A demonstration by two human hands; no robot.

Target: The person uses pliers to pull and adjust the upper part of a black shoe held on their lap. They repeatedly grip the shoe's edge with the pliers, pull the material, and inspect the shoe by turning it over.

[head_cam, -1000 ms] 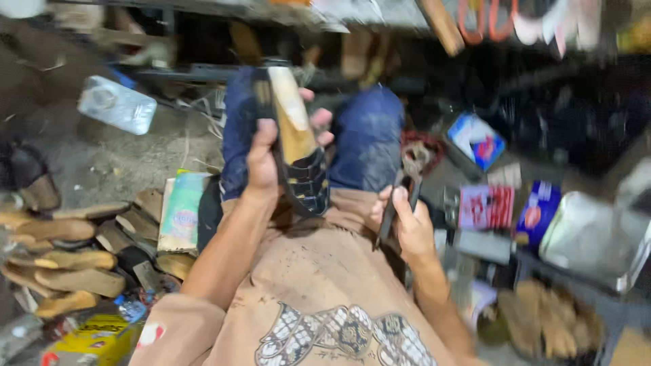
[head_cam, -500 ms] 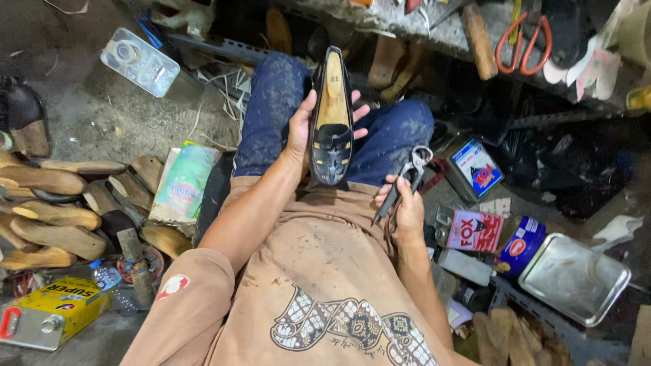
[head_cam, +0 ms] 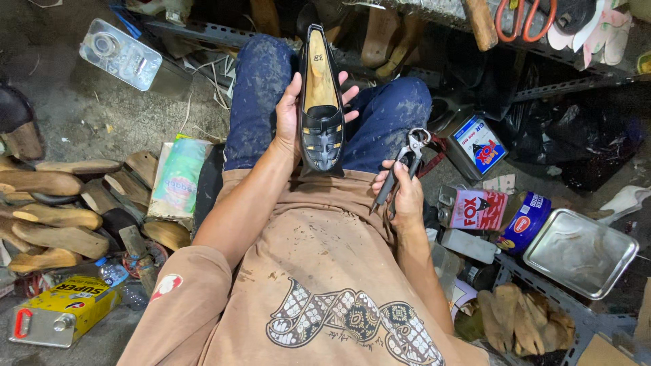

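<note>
- Right hand: rested on the right thigh, near the body; fingers closed around the handles of metal lasting pincers. The jaws are pointed up and away, so the tool appears to be kept ready but clear of the shoe.
- Left hand: raised over the lap, palm towards the wearer; the black shoe is gripped lengthwise, thumb on the left edge, fingertips showing past the right edge. The upper is thus turned to face the camera, seemingly for inspection.
- Black shoe: held between the knees, toe nearest the body, heel farthest. A flat slip-on is shown, with a black woven-strap vamp and a tan insole bearing a handwritten mark; a wooden last seems to be fitted inside, though this cannot be confirmed.
- Wooden lasts: heaped on the floor at the left.
- Yellow can: laid on its side, near left.
- Adhesive tins: grouped on the right, within reach of the right hand.
- Metal tray: set far right, beside the tins.
- Clear plastic container: lying at the far left.
</note>
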